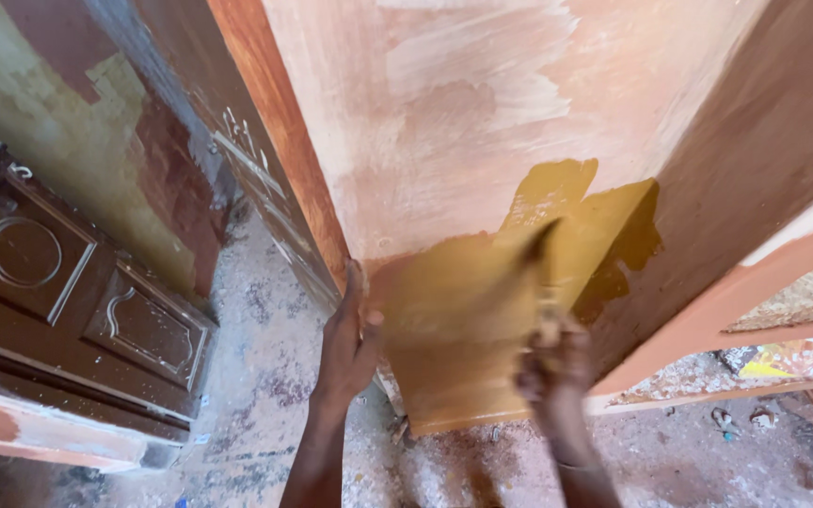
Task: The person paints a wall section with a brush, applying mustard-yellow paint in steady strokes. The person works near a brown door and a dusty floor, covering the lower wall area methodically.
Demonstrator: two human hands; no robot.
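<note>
A tall wooden panel stands upright in front of me, its upper face pale pink primer and its lower part coated in wet yellow-brown paint. My left hand grips the panel's left edge, thumb on the painted face. My right hand is closed on a paintbrush, blurred by motion, with its bristles against the panel at the edge of the yellow patch.
A dark brown carved door lies on its side at the left against a peeling wall. Reddish wooden boards lean at the right. The floor is dusty concrete with paint specks and debris.
</note>
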